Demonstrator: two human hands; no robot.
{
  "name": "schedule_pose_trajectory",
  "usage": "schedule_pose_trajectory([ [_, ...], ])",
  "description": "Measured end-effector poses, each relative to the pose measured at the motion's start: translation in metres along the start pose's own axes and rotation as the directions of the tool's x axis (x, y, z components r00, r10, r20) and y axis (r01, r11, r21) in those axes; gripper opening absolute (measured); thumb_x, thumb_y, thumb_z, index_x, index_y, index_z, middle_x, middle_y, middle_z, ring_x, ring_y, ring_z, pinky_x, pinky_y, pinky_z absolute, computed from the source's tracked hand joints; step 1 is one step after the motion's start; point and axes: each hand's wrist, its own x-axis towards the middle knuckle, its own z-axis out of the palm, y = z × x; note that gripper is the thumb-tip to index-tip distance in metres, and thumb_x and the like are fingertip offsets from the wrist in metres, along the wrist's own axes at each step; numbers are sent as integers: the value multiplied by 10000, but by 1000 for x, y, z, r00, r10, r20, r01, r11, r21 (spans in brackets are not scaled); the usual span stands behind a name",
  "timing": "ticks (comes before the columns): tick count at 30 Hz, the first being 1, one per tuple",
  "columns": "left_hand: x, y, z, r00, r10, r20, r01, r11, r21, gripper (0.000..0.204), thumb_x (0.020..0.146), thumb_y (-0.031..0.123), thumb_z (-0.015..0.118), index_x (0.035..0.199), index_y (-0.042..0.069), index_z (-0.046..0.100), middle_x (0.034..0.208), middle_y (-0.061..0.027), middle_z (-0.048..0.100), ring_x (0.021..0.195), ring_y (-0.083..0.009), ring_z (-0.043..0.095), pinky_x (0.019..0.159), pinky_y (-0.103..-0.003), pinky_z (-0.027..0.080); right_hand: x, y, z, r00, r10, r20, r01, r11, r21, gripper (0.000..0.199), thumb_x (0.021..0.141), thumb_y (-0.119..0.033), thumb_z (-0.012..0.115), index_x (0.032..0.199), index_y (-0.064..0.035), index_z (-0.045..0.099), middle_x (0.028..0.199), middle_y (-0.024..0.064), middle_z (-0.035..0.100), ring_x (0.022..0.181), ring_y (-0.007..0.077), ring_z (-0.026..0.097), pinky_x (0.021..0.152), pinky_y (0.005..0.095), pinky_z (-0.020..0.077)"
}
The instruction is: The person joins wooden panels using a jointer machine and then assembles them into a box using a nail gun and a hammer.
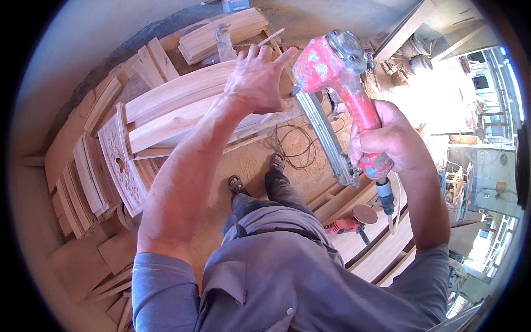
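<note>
My right hand [390, 138] is wrapped round the handle of a worn red pneumatic nail gun [318, 66], raised in front of me. Its long metal magazine [326, 135] slants down toward me, and an air hose coupling [385, 198] hangs from the handle's end. Fingers apart, my left hand [255, 83] is over the far end of a wooden piece with curved pale boards [177, 99]; whether it touches the wood I cannot tell. A carved panel [124, 166] forms the piece's near left end. Beyond my left hand stands a greyish metal tool or bracket [224, 43], its kind unclear.
Stacked boards [88, 171] lie at left, and more planks [224, 33] at the back. A coiled cable [296, 149] rests on the dusty floor near my feet. On long boards [387, 243] at right sits a red power tool [340, 226] with a brown disc.
</note>
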Motion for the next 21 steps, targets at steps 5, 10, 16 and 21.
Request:
schedule_pose_trajectory([
  [5,2,2,-3,999,-13,46,12,1000,25,994,625,352,828,1504,94,443,1342,-202,521,1333,-376,437,1143,-475,337,-2,-5,2,1000,6,-1,-6,997,-83,524,716,-31,633,1222,73,541,704,101,630,604,209,635,607,363,529],
  [10,1,1,-3,999,-12,42,11,1000,14,1037,630,331,828,1544,117,387,1343,-203,518,1323,-374,441,1143,-478,333,-13,-8,3,997,-41,-58,37,997,-64,482,701,-22,628,1164,84,549,690,119,623,601,229,636,611,375,535],
  [16,5,0,-4,996,11,85,-9,1000,-17,1065,684,341,841,1594,154,319,1396,-207,501,1360,-375,427,1173,-487,320,-21,23,-23,987,-56,-152,77,988,135,407,686,-4,642,1075,85,563,650,122,610,561,241,633,597,381,546],
  [21,22,-40,-6,986,-3,166,54,951,-305,853,816,236,777,1563,104,386,1517,-197,490,1440,-348,418,1210,-430,311,-10,82,-42,982,38,-186,8,971,239,602,703,-17,642,1277,115,519,658,117,628,563,223,632,582,362,532],
])
